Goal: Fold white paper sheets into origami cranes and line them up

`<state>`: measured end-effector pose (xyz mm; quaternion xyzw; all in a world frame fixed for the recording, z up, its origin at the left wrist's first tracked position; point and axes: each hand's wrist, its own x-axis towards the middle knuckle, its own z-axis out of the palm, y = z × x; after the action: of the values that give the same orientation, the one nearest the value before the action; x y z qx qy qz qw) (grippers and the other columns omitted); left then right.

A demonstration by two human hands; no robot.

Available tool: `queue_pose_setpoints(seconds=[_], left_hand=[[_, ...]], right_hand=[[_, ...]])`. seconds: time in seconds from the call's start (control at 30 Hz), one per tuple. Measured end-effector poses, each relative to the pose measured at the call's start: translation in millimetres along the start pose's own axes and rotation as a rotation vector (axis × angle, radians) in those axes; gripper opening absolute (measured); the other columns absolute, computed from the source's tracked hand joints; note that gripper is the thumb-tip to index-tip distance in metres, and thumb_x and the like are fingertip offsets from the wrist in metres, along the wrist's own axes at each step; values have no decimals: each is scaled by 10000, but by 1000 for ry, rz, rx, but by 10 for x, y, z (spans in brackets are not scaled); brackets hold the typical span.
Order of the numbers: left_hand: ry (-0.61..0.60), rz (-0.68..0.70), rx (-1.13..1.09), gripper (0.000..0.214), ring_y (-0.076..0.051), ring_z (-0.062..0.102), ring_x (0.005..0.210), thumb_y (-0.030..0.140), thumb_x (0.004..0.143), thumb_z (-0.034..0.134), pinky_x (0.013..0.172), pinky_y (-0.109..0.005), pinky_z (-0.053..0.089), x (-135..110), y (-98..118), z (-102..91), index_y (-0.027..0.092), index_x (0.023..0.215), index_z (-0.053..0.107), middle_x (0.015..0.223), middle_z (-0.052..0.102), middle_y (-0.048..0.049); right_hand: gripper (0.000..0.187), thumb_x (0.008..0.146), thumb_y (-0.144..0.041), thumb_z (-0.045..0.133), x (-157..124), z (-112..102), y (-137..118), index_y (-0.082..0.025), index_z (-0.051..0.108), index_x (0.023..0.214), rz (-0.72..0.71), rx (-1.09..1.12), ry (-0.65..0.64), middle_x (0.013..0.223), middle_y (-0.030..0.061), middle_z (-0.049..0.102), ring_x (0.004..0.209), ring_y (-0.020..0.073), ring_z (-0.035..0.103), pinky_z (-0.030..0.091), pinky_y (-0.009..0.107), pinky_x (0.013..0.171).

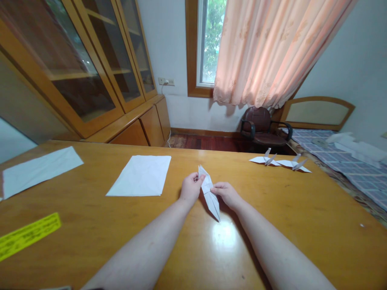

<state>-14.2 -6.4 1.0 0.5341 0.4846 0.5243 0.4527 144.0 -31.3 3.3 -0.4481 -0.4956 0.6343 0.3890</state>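
Observation:
A long, narrow diamond of folded white paper is held just above the wooden table, its lower tip pointing toward me. My left hand pinches its upper left edge near the top point. My right hand pinches the right edge at the middle. Both hands have their fingers closed on the paper.
A flat white sheet lies left of my hands, and another sheet lies at the far left. A yellow strip sits near the left front edge. Two finished paper cranes rest at the back right. Beyond are a chair, a bed and a cabinet.

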Motion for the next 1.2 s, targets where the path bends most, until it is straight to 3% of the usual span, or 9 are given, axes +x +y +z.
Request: queue_pose_setpoints(seconds=[0.2,0.37,0.53,0.63,0.8,1.03,1.2], left_hand=[[7,-23,7,282,-130,549,591,419,749,587,544,-226,394,8,-12,7,142,760,636,667,630,-13],[-83,-81,-85,273,-130,553,589,416,711,625,542,-225,396,-16,57,32,144,724,610,656,624,-8],[-134,-143,-299,400,-116,558,579,487,733,591,549,-220,410,-41,108,63,167,962,521,698,621,0],[-144,-121,-344,400,-99,568,612,378,662,687,586,-213,434,-49,92,88,190,935,463,754,604,15],[-175,-52,-187,223,-106,569,651,278,672,668,636,-235,462,-50,23,108,172,800,520,748,579,11],[-234,114,62,201,-174,586,879,238,726,623,790,-295,465,-79,58,75,186,912,675,997,624,-73],[-378,-42,-129,355,-164,602,720,436,825,494,655,-273,463,-105,77,87,143,963,640,855,672,-71]], right_hand=[[284,655,-419,681,16,-9,62,-147,611,613,-10,73,4,514,-25,511,487,91,401,259,238,501],[277,626,-389,717,-7,36,14,-167,552,632,-67,51,39,536,-38,511,495,88,418,285,229,509],[319,612,-407,715,-6,50,-11,-190,490,677,-81,116,157,553,-40,531,488,99,439,308,227,493],[321,618,-391,705,18,31,13,-202,454,684,-124,144,230,572,-46,522,494,99,437,317,227,495],[331,616,-370,692,25,26,13,-213,410,690,-184,96,272,622,-40,519,545,112,458,349,233,528],[361,622,-398,700,-4,63,-28,-226,401,725,-291,-11,268,657,-43,497,604,123,465,380,241,580],[312,691,-407,664,-2,48,9,-230,466,856,-301,-34,199,699,-31,533,575,119,472,383,249,553]])
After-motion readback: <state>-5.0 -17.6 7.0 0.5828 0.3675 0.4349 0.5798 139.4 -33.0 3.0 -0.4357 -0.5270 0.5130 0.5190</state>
